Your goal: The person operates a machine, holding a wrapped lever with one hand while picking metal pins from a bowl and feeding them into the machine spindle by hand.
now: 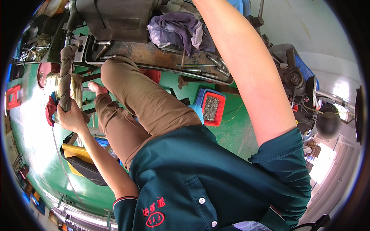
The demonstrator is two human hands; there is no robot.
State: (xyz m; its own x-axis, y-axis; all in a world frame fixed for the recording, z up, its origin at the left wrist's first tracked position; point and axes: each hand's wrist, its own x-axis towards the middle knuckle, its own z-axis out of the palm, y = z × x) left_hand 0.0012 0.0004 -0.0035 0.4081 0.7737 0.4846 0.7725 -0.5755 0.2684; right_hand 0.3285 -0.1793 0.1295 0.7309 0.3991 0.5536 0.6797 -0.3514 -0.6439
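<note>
My left hand (72, 116) is wrapped around the lower end of a long lever (66, 79) bound in grey-brown cloth. The lever runs up to a metal shaft beside a dark machine housing (119, 21). A red cloth (50, 111) hangs just left of that hand. My right arm (250, 65) stretches up across the machine and leaves the picture at the top edge, so its hand is out of sight. Nearest to this forearm is a crumpled purple-grey rag (179, 30), lying on the machine's oily metal tray (135, 51).
Metal tool holders (202, 73) and rods lie along the tray's edge. On the green floor, a red bin (222, 111) holds small metal bits beside a blue bin (200, 98). A yellow-and-black seat (83, 159) stands under my left forearm. Another machine (295, 79) is at right.
</note>
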